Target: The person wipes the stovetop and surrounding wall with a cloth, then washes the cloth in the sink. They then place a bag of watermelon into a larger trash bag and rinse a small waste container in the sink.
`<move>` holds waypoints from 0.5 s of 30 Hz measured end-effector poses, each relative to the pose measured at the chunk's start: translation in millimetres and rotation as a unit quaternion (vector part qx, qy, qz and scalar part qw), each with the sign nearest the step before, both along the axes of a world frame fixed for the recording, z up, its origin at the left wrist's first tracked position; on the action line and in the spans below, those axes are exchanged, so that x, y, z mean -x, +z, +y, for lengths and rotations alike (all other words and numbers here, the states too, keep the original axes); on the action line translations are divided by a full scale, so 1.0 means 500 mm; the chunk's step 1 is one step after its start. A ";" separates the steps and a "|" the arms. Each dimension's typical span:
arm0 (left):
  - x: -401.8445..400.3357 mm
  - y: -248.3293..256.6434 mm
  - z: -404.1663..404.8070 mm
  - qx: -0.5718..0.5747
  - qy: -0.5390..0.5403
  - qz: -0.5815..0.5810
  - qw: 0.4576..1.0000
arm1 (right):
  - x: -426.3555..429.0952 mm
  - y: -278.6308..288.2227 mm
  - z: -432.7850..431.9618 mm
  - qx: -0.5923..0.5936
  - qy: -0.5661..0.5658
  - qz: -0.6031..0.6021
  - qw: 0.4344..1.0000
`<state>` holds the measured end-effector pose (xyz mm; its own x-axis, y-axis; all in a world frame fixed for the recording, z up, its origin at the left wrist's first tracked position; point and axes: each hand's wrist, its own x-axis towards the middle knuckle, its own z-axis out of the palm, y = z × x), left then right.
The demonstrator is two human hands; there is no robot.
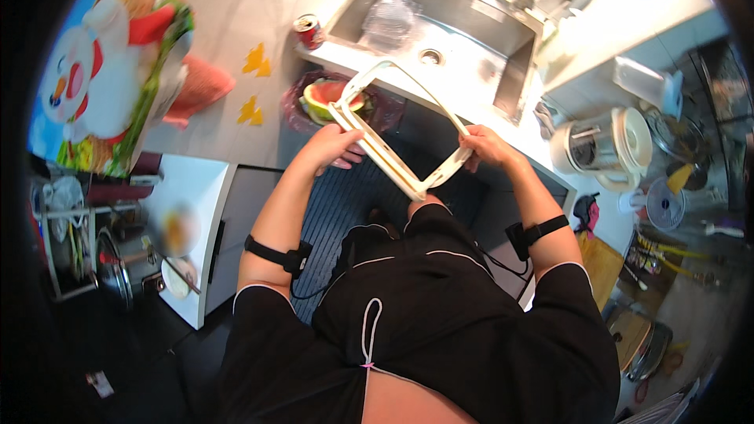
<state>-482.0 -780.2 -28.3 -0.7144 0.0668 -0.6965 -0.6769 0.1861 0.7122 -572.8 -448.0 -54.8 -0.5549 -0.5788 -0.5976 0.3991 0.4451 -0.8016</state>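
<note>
A cream plastic rectangular frame (386, 150) is held in the air in front of me, tilted, between me and the sink. My right hand (486, 146) grips its right corner with thumb and fingers. My left hand (336, 150) is at its left side, the thumb against the rim and the fingers spread below; how firmly it holds is unclear. Behind the frame's left end, a cut watermelon rind (321, 99) lies in a reddish plastic bag (293, 107) below the counter edge. Beyond the frame is a stainless steel sink (512, 79) with a clear plastic item (389, 22) in it.
A red drink can (308, 32) stands at the sink's left corner. Right of the sink, a clear-walled appliance (595, 147) and a wooden cutting board (599, 265) are on the counter. At left are a pink towel (203, 85), a white counter (206, 188) and a pot lid (115, 271).
</note>
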 end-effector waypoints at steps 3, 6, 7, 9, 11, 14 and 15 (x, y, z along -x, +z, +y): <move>0.045 -0.049 0.113 -0.132 -0.006 -0.044 0.990 | 0.032 0.017 0.109 -0.095 -0.028 -0.001 0.995; 0.077 -0.091 0.249 -0.190 0.022 -0.097 0.977 | 0.084 -0.001 0.222 -0.194 -0.019 0.031 0.980; 0.083 -0.100 0.287 -0.211 0.036 -0.122 0.969 | 0.099 -0.012 0.243 -0.220 -0.036 0.041 0.974; 0.093 -0.110 0.355 -0.246 0.071 -0.140 0.956 | 0.109 -0.016 0.277 -0.246 -0.086 0.113 0.959; 0.115 -0.124 0.410 -0.259 0.096 -0.160 0.948 | 0.138 -0.053 0.308 -0.291 -0.110 0.207 0.928; 0.157 -0.148 0.456 -0.304 0.134 -0.171 0.928 | 0.144 -0.080 0.322 -0.293 -0.172 0.300 0.891; 0.170 -0.150 0.463 -0.310 0.134 -0.179 0.924 | 0.135 -0.081 0.317 -0.281 -0.180 0.316 0.888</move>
<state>-567.2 -548.9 -103.0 -0.4947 0.3869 -0.7782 -0.8523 -0.3909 0.3475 -640.3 -289.5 -95.3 -0.9709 -0.0039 -0.2396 0.1469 0.7801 -0.6082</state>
